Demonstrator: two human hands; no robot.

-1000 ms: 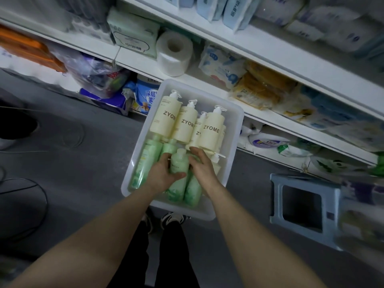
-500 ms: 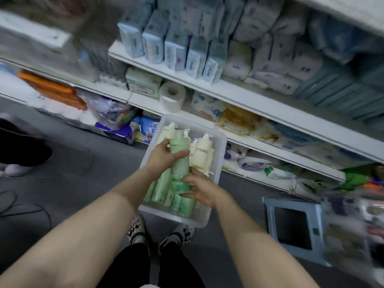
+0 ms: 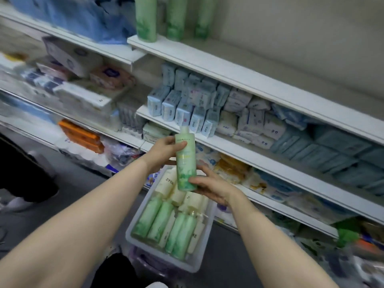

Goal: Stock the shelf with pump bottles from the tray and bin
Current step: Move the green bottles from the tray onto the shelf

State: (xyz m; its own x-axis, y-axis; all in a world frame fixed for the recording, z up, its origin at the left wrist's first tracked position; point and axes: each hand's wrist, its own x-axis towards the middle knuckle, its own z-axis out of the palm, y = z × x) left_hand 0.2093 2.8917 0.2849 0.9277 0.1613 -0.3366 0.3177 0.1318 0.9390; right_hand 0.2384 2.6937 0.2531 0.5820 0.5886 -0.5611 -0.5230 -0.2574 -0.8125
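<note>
Both hands are up in front of the shelving with one pale green plastic bottle with a flat cap (image 3: pixel 185 161) held upright between them. The left hand (image 3: pixel 164 150) grips the upper part of it, thumb across the front near the label and fingers curled round the back. The right hand (image 3: pixel 209 185) holds the base, thumb on the front and fingers cupped underneath. So the bottle is up in the air, above the far end of the tray and level with the lower shelves, not touching any of them.

Below it, the clear plastic tray (image 3: pixel 135 227) sits low down in front of the person's legs. It's packed with more green bottles (image 3: pixel 164 225) lying side by side at the near end and cream pump bottles with dark lettering (image 3: pixel 166 185) at the far end.

Way up top, the white upper shelf (image 3: pixel 228 65) has three tall green bottles (image 3: pixel 146 19) standing in a row at its left end, and the rest of that shelf is bare board. The shelf under it is crammed with pale blue and white soft packs (image 3: pixel 197 104). The left side of the shot is pretty smeared, so those boxes and the orange packets (image 3: pixel 81 135) are hard to make out, maybe tissue stuff.
</note>
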